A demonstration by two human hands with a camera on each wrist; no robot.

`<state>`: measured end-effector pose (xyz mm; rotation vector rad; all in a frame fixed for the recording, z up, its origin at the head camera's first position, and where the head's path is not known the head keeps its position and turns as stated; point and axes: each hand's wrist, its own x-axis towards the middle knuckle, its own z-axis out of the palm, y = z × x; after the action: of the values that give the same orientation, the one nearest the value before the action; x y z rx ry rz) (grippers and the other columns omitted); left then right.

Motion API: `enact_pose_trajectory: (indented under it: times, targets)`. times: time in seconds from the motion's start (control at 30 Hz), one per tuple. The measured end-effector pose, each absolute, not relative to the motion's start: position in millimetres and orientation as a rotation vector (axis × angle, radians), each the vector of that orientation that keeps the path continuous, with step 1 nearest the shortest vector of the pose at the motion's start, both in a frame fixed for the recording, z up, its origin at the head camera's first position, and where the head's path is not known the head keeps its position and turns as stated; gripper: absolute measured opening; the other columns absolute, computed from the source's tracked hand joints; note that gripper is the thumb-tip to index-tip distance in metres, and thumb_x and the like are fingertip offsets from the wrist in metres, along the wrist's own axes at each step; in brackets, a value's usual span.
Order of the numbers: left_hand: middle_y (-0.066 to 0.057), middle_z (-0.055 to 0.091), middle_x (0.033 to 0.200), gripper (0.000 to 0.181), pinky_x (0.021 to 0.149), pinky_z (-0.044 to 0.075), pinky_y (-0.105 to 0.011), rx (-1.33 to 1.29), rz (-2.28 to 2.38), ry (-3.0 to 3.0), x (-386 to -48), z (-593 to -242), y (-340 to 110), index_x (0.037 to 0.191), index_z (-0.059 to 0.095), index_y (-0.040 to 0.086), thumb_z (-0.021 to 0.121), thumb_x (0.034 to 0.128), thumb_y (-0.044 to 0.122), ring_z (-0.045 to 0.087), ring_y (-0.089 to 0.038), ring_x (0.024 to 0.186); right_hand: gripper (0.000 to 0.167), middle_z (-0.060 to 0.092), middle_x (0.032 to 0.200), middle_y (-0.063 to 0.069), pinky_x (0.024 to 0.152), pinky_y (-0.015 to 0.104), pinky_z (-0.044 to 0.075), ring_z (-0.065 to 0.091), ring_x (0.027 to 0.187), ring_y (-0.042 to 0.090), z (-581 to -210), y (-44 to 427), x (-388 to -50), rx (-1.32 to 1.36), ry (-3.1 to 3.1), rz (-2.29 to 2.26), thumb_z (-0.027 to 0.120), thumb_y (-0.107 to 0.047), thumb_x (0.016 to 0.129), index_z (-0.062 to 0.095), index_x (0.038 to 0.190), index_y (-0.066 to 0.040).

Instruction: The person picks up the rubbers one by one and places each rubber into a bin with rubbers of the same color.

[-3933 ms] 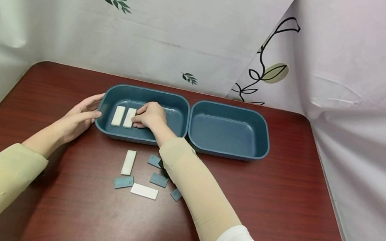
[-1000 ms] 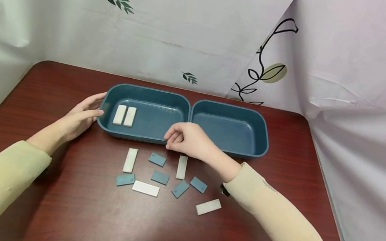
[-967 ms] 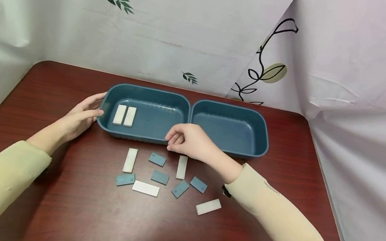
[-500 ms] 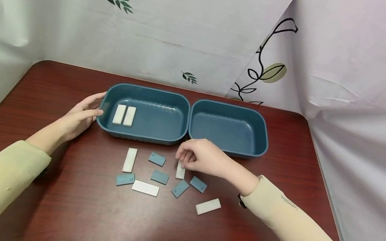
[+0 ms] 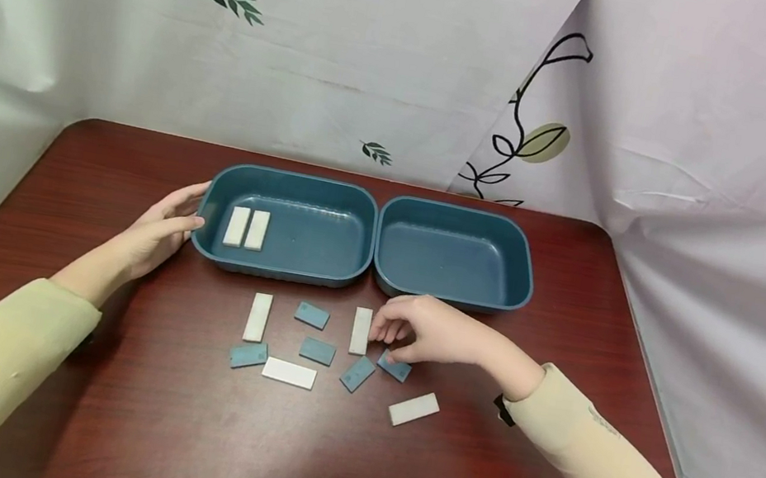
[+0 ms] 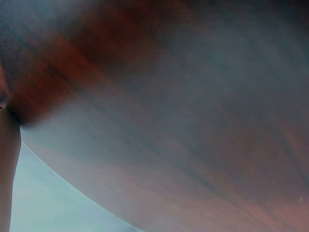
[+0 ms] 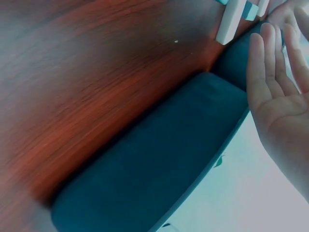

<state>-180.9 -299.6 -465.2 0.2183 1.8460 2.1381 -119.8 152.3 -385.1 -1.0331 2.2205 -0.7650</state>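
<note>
My left hand [image 5: 158, 237] rests against the left end of the left blue tray [image 5: 317, 272], thumb at its rim and fingers along the outer wall. Two white tiles [image 5: 236, 227] lie side by side in that tray. Over the table, my right hand [image 5: 439, 331] hovers at a blue-grey tile [image 5: 396, 366], partly covering it; whether the thumb touches it I cannot tell. The right wrist view shows this hand [image 7: 285, 96] with extended fingers, holding nothing. A white tile [image 5: 360, 331] lies just left of its fingertips. The left wrist view is blurred.
The right blue tray [image 5: 449, 270] stands against the left one. Several blue-grey tiles [image 5: 317, 351] and white tiles [image 5: 289, 374] lie scattered on the brown table [image 5: 207, 445] before the trays. A pale patterned curtain [image 5: 307, 51] hangs behind the table.
My right hand has left the left tray, where it touched a white tile, and moved right and nearer, over the blue-grey tile. My left hand stays at the tray.
</note>
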Motion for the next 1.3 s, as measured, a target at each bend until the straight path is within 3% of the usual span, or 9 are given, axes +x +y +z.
enact_pose_trajectory:
  times: [0.27,1.3]
  targets:
    - [0.013,0.043,0.152,0.061,0.103,0.039,-0.012,0.224,2.142,1.836,-180.7,-465.6,-299.5,0.165,0.032,0.019,0.05,0.1091,0.001,0.046,0.003,0.135,0.029,0.071,0.112,0.003,0.092,0.031,0.061,0.069,0.099,0.017,-393.7,165.3,-115.0,-1.014,2.17,-0.739,0.085,-0.005,0.089,0.073,0.115,-0.008]
    - [0.015,0.045,0.15,0.06,0.103,0.039,-0.012,0.24,2.148,1.836,-179.5,-465.0,-298.4,0.164,0.035,0.02,0.048,0.109,0.0,0.046,0.003,0.134,0.031,0.07,0.106,0.001,0.086,0.026,0.059,0.067,0.093,0.01,-412.5,199.0,-84.9,-0.994,2.102,-0.753,0.087,-0.003,0.084,0.074,0.111,-0.011]
